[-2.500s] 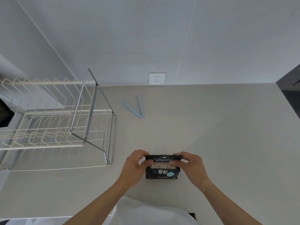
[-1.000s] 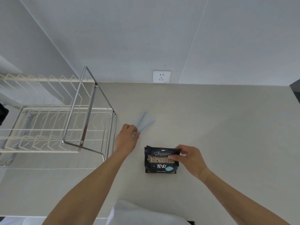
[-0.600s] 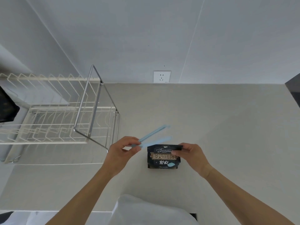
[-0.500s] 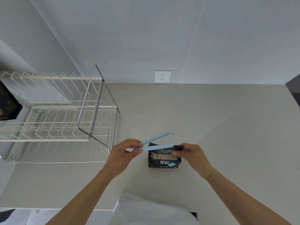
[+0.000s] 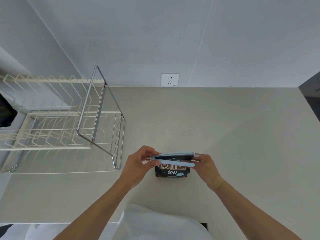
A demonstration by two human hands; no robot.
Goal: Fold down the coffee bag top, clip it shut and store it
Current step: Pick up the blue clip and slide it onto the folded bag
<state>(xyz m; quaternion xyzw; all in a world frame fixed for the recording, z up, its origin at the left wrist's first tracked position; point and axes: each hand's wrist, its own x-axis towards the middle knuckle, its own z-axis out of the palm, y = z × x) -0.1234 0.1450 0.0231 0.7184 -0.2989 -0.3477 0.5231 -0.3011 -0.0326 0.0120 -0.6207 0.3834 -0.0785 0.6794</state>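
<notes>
A small black coffee bag [image 5: 172, 172] with gold and white print stands on the grey counter [image 5: 225, 129], its top folded down. A light blue sealing clip [image 5: 174, 163] straddles the folded top, one arm behind and one in front, the arms still slightly apart at the right end. My left hand [image 5: 138, 163] pinches the clip's hinged left end. My right hand [image 5: 206, 166] grips the right end of the clip together with the bag's top corner.
A white wire dish rack [image 5: 52, 122] with a chrome frame [image 5: 97, 108] stands on the counter to the left. A wall socket [image 5: 170, 79] sits at the back. A dark surface [image 5: 311, 94] borders the counter at the right.
My left hand fetched the blue clip from the back of the counter and brought it to the bag. The clip's arms now sit over the folded top, with my right hand at their free end.
</notes>
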